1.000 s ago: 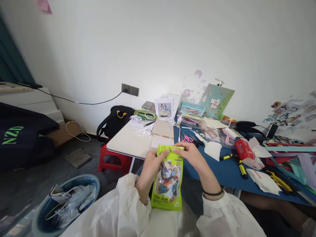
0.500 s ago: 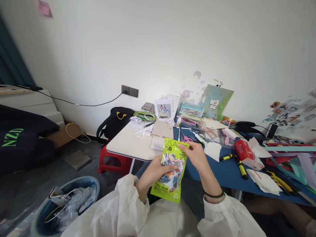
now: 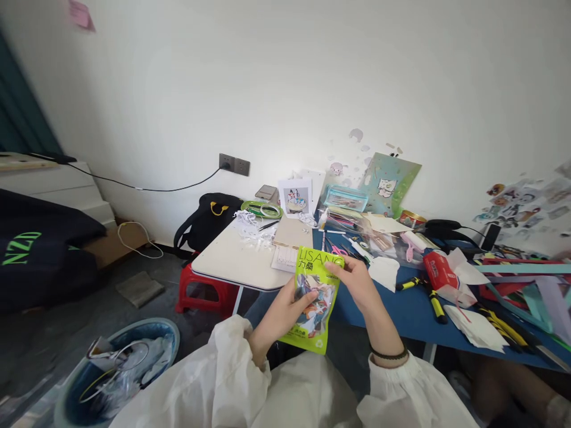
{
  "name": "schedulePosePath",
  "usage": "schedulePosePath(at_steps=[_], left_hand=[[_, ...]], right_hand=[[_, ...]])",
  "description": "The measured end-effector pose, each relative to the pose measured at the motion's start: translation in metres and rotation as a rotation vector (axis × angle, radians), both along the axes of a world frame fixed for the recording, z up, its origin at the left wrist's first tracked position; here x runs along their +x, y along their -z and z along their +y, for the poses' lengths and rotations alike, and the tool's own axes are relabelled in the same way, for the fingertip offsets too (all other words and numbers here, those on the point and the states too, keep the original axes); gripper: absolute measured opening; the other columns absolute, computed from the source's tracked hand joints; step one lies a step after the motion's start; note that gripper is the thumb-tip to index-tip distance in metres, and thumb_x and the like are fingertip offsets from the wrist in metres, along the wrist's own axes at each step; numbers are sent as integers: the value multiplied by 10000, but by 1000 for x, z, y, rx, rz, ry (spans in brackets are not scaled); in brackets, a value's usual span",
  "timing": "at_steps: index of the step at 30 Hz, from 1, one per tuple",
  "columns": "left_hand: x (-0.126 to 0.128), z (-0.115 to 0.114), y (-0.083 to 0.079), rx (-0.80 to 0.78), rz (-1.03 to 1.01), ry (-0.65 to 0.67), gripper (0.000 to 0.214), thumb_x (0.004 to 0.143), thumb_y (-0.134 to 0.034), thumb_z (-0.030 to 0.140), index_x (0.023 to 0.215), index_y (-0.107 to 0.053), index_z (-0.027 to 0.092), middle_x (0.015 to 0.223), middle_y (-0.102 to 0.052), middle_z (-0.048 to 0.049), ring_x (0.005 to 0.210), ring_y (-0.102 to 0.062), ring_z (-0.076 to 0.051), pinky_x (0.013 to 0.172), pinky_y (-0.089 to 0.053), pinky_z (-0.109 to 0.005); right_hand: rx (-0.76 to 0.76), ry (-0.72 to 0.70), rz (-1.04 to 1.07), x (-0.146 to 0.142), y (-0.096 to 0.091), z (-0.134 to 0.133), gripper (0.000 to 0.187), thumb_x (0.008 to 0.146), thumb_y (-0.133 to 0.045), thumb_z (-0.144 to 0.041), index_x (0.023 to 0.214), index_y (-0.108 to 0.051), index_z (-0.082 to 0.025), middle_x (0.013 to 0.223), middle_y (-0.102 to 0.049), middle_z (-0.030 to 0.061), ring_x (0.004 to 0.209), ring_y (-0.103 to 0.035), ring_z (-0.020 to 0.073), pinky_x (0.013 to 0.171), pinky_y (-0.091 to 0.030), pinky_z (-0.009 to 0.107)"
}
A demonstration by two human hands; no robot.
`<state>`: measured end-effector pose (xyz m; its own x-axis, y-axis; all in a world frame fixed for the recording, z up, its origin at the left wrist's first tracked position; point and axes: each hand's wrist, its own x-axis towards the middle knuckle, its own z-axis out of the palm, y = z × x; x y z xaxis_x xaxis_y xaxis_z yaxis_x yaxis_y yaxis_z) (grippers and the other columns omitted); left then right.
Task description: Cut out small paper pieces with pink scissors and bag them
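Observation:
I hold a lime-green zip pouch (image 3: pixel 314 298) with a clear window full of colourful paper scraps, upright in front of my lap. My left hand (image 3: pixel 282 313) grips its left side, thumb pressed on the window. My right hand (image 3: pixel 357 284) pinches the top right edge near the printed lettering. Both sleeves are white, and a dark band circles my right wrist.
A blue table (image 3: pixel 414 309) to the right carries scissors, yellow-handled cutters (image 3: pixel 435 300), a red tissue pack (image 3: pixel 441 270) and paper. A white table (image 3: pixel 232 258) stands over a red stool (image 3: pixel 203 288). A blue bin (image 3: pixel 116 368) with scraps sits lower left; a black backpack (image 3: pixel 207 220) leans by the wall.
My left hand has slid from the pouch's top edge down to its side. The pouch has risen a little and tilted to the right; my right hand stays on the top edge.

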<state>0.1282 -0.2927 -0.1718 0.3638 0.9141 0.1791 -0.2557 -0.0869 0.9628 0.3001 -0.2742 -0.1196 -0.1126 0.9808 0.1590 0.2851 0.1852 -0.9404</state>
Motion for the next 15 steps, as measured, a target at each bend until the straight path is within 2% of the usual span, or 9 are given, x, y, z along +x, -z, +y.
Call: schedulePosePath(at_steps=[4, 8, 11, 15], left_hand=[[0, 3, 1, -61, 43, -27, 251, 849, -639, 259, 1056, -601, 122, 1006, -663, -59, 869, -648, -192, 802, -529, -393], [-1, 3, 0, -112, 98, -36, 174, 874, -608, 267, 950, -623, 111, 863, -655, -25, 727, -638, -150, 689, -545, -329], [-3, 3, -4, -115, 116, -46, 182, 874, -608, 264, 975, -622, 114, 905, -659, -33, 765, -642, -158, 717, -544, -341], [-8, 3, -9, -96, 140, -26, 201, 868, -615, 272, 996, -625, 117, 938, -661, -39, 806, -644, -173, 736, -541, -353]], right_hand=[[-123, -192, 50, 1, 3, -4, 170, 896, -601, -259, 1000, -631, -127, 1005, -661, 50, 879, -647, 189, 786, -534, 392], [-183, -273, 89, -2, 5, -5, 169, 899, -597, -259, 999, -631, -127, 995, -663, 50, 862, -649, 182, 769, -538, 381], [-194, -281, 105, -2, 7, -4, 170, 896, -601, -254, 1006, -631, -127, 999, -663, 51, 854, -651, 181, 758, -542, 376], [-131, -179, 119, -1, 14, -1, 179, 896, -602, -271, 998, -639, -129, 1018, -667, 52, 902, -646, 197, 812, -522, 404]])
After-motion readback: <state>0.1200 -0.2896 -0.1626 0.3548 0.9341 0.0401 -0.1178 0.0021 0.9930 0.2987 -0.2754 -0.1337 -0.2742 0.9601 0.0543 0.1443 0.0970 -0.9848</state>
